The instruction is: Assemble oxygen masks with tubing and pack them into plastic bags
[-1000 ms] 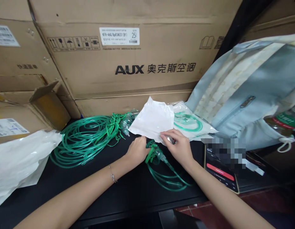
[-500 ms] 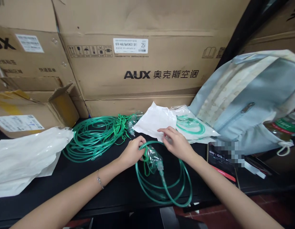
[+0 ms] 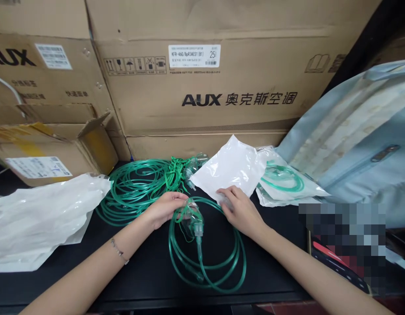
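Note:
My left hand [image 3: 168,210] is closed on the edge of a clear oxygen mask [image 3: 192,218] with a green strap. The mask's green tubing [image 3: 243,262] lies in a loose coil on the black table and runs behind my right hand. My right hand [image 3: 243,210] has its fingers curled over the lower edge of a white plastic pouch [image 3: 233,164]. Its thumb is mostly hidden. Left of the pouch sits a pile of coiled green tubing [image 3: 133,183] with more masks and straps. To its right lies a packed pouch [image 3: 284,179] with green tubing inside.
White pouches [image 3: 48,214] are stacked at the left. Cardboard boxes [image 3: 202,116] stand along the back, with a smaller opened box [image 3: 41,151] on the left. A light blue backpack [image 3: 360,153] leans at the right, beside a partly blurred phone [image 3: 340,273].
The view has shifted left. My right hand has come down onto the pouch's lower edge, and its fingers have closed. My left hand has moved left with the mask and its tubing.

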`<action>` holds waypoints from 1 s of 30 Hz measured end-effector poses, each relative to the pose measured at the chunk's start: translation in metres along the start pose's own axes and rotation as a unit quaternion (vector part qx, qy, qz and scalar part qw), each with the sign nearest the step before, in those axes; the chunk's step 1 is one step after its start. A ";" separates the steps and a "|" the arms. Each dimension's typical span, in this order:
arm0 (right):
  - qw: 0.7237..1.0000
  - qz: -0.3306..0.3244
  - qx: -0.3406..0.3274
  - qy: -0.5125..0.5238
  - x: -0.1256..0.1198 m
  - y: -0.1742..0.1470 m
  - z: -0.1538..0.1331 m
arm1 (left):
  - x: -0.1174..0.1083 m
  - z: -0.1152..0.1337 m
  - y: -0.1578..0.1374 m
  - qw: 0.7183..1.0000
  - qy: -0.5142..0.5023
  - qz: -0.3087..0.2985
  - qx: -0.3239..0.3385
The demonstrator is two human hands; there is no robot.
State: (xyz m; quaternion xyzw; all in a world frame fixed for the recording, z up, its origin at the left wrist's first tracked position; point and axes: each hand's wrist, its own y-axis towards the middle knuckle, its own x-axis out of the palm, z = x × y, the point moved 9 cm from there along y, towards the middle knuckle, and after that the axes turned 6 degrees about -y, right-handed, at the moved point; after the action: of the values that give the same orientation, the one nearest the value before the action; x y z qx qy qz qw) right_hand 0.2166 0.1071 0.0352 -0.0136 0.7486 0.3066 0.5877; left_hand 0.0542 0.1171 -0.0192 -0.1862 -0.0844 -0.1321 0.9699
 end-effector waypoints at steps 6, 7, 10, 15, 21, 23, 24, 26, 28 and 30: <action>0.986 -0.019 -0.027 0.164 -0.024 -0.010 -0.041 | 0.000 0.001 -0.005 0.999 -0.042 0.014 -0.014; 0.976 -0.066 -0.011 0.207 -0.017 -0.011 -0.049 | -0.001 0.001 -0.005 0.999 -0.043 0.018 -0.014; 0.934 -0.152 0.055 0.318 0.007 -0.012 -0.059 | -0.003 0.000 -0.005 0.999 -0.042 0.025 -0.008; 0.802 -0.244 0.167 0.519 0.047 -0.011 -0.047 | -0.003 0.003 -0.007 1.000 -0.023 0.009 0.001; 0.730 -0.254 0.174 0.610 0.057 -0.016 -0.043 | 0.010 0.010 -0.016 0.997 0.026 -0.069 -0.009; 0.726 -0.252 0.174 0.615 0.057 -0.017 -0.043 | 0.014 0.009 -0.021 0.993 0.020 -0.111 -0.039; 0.725 -0.252 0.176 0.616 0.057 -0.018 -0.043 | 0.015 0.009 -0.023 0.990 0.018 -0.131 -0.050; 0.722 -0.253 0.178 0.619 0.057 -0.018 -0.042 | 0.015 0.011 -0.027 0.985 0.026 -0.159 -0.058; 0.719 -0.251 0.180 0.623 0.056 -0.018 -0.041 | 0.016 0.014 -0.030 0.980 0.041 -0.186 -0.053; 0.712 -0.253 0.186 0.628 0.056 -0.018 -0.040 | 0.019 0.017 -0.034 0.972 0.064 -0.221 -0.041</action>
State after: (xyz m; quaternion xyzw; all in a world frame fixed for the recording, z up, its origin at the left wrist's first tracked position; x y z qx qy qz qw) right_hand 0.1713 0.0922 -0.0179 -0.2818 0.9559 -0.0779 0.0287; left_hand 0.0607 0.0886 0.0118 -0.1935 -0.0563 -0.3581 0.9117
